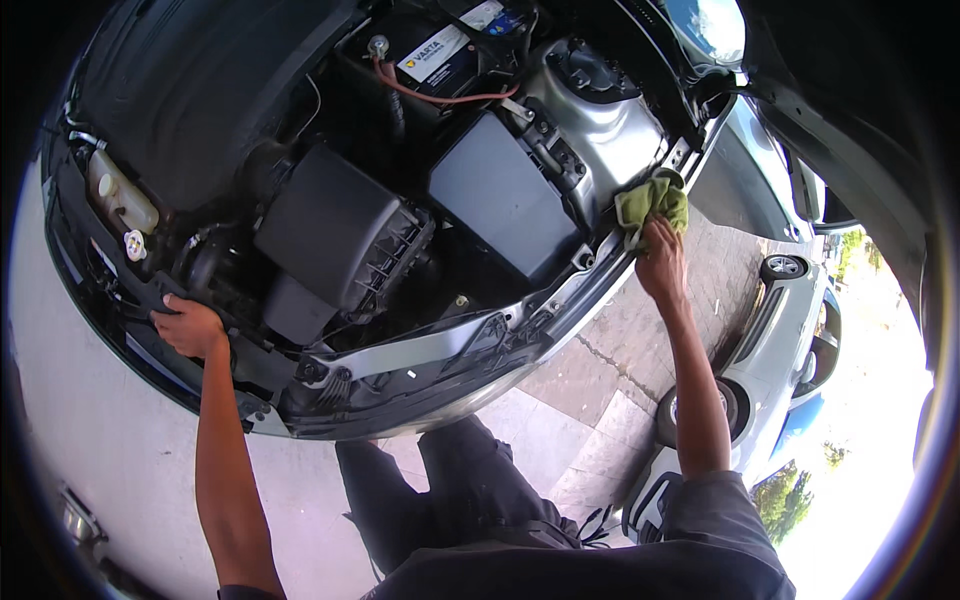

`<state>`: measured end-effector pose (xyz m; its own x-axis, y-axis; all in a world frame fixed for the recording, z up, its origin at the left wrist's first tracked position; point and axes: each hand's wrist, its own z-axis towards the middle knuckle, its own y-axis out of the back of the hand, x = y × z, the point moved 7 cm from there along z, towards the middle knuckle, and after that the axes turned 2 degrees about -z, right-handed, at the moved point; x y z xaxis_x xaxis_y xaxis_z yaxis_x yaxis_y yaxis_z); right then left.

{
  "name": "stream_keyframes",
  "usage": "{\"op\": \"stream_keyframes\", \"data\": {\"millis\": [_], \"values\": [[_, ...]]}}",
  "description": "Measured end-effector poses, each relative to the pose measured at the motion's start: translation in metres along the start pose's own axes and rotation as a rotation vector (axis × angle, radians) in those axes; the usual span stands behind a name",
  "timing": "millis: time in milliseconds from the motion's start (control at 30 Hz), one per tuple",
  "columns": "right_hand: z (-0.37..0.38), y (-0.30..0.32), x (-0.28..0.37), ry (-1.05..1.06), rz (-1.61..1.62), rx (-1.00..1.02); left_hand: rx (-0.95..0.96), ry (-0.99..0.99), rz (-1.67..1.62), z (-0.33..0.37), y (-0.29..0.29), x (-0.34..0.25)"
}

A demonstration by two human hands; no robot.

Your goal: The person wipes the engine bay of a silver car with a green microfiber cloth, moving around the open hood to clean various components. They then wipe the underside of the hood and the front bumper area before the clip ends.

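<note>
My right hand [660,262] grips a crumpled yellow-green cloth [650,208] against the edge of the car's engine bay, beside the silver strut tower [610,130]. Over at the front left, my left hand [190,326] rests on the black front panel [255,368], thumb apart from the fingers, holding nothing that I can see. Between the hands lie a black air filter box [325,225] and a grey rectangular cover [505,195]. A pale fluid reservoir [125,195] sits at the far left of the bay.
A car battery [435,60] with a red cable [445,98] stands at the back of the bay. The headlight [420,370] and front edge curve before my legs. The raised hood [850,150] hangs at the right. A white car [770,370] is parked beyond my right arm.
</note>
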<state>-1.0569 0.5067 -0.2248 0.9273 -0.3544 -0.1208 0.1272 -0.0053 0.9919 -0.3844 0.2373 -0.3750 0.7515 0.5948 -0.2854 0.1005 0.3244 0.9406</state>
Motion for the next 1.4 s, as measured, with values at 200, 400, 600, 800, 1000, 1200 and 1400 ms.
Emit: {"op": "stream_keyframes", "data": {"millis": [200,400,600,800,1000,1200,1400], "values": [[-0.111,0.026,0.176,-0.033,0.127,0.206,-0.009,0.013,-0.057,-0.002,-0.001,0.001],[-0.135,0.020,0.177,-0.491,0.746,0.556,-0.018,0.005,-0.097,-0.003,0.000,0.001],[-0.046,0.098,0.128,-0.531,1.156,-0.138,-0.015,-0.007,-0.059,-0.004,0.001,-0.002],[0.066,0.043,0.229,0.299,0.223,0.163,0.023,0.019,-0.064,-0.003,0.003,-0.004],[0.041,-0.024,0.219,0.189,0.308,-0.141,0.033,0.039,-0.038,-0.004,0.004,-0.003],[-0.040,-0.009,0.163,-0.409,0.600,0.120,0.042,0.039,-0.049,-0.004,0.002,-0.004],[-0.088,0.022,0.137,-0.888,1.604,-0.100,-0.031,0.002,-0.034,-0.004,0.003,-0.004]]}}
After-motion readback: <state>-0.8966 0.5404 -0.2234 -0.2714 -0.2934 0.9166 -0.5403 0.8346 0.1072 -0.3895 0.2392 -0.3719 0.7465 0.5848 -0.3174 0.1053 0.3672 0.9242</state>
